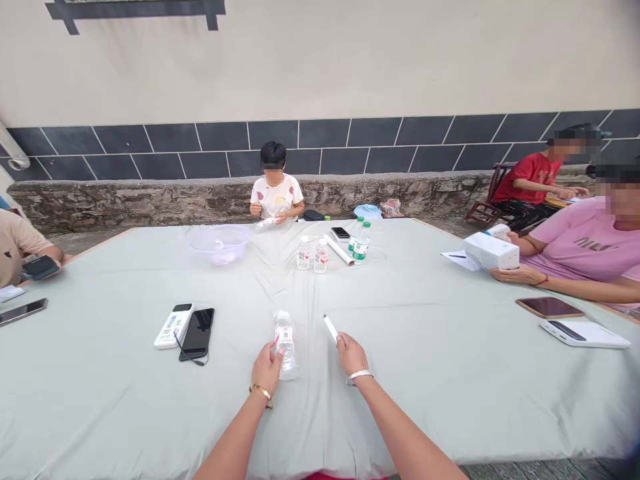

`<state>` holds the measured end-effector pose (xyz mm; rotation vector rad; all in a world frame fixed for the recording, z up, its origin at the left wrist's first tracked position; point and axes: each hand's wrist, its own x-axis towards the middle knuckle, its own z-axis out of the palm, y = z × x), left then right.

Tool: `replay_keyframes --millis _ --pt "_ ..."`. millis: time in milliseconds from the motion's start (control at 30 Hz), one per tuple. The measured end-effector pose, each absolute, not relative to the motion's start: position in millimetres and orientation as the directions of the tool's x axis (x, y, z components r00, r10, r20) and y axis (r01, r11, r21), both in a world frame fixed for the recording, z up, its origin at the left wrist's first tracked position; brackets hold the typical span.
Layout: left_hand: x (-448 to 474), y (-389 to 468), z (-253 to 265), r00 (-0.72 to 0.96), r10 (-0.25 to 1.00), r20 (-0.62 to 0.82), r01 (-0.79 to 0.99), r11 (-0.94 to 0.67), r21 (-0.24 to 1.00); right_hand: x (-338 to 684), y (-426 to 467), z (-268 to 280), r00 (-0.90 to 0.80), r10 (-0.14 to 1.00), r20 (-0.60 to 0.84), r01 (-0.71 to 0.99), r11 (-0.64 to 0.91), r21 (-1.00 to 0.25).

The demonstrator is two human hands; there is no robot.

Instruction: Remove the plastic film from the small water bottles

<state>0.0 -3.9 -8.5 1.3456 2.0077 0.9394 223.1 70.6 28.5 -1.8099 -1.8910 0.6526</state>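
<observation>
A clear plastic water bottle (285,337) with a white and red label lies on the grey-green tablecloth, in front of me. My left hand (267,368) grips its left side near the lower end, the thumb on top and the other fingers partly hidden. Clasped in my right hand (352,354) is a white pen (330,327), its dark tip pointing up and away to the left. A gap of bare cloth separates the pen from the bottle.
A power bank (174,326) and a black phone (197,335) lie to the left. Farther back stand a translucent basin (220,245), two small bottles (321,257) and two green-labelled bottles (361,243), beside a white roll (339,250). Several people sit around; one holds a white box (491,251).
</observation>
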Motion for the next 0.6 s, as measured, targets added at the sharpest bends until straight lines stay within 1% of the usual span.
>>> replay_keyframes --millis 67,133,233,400,533,600 --pt "-1 -4 -9 -0.350 0.935 -0.055 0.557 0.255 0.790 202 73 41 -0.106 0.992 -0.072 0.666 0.017 -0.746" --pt "-2 -3 -8 -0.346 0.937 -0.051 0.557 0.249 0.793 181 81 53 -0.143 0.980 -0.138 0.576 -0.031 -0.817" --pt "-4 -3 -7 -0.342 0.938 -0.047 0.551 0.241 0.799 155 93 63 -0.165 0.969 -0.183 0.551 -0.063 -0.832" --pt "-4 -3 -6 -0.340 0.940 -0.037 0.552 0.231 0.801 154 80 57 -0.220 0.956 -0.194 0.550 -0.042 -0.834" --pt "-4 -5 -6 -0.339 0.939 -0.047 0.536 0.234 0.811 188 38 56 -0.348 0.921 -0.177 0.487 0.016 -0.873" --pt "-4 -5 -6 -0.340 0.939 -0.054 0.535 0.241 0.810 209 18 60 -0.450 0.863 -0.230 0.474 0.012 -0.880"
